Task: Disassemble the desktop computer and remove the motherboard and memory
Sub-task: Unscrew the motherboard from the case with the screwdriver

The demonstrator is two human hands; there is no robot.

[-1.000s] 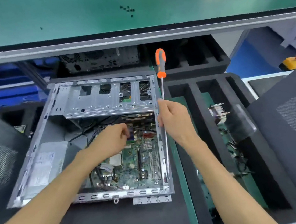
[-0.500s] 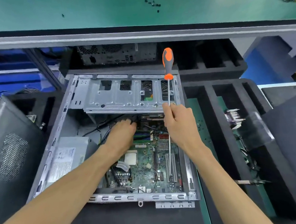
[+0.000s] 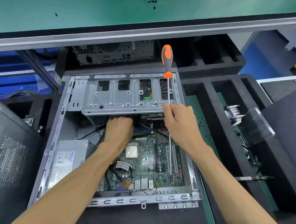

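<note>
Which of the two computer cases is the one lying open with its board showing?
The near computer case, under both hands, lies open with its green board showing. The far case is closed, showing only its port panel.

Bright, even overhead light fills the scene, throwing soft glare on the far green bench top (image 3: pixel 96 9) and the silver sheet-metal drive cage (image 3: pixel 120 98). Beneath that cage lies deep shadow. Wide-angle distortion bows the grey bench edge (image 3: pixel 135 33); far corners look slightly soft.

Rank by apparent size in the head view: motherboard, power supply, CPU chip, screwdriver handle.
1. motherboard
2. power supply, partly hidden by the left arm
3. screwdriver handle
4. CPU chip, close to the handle, so that order is unsure
</note>
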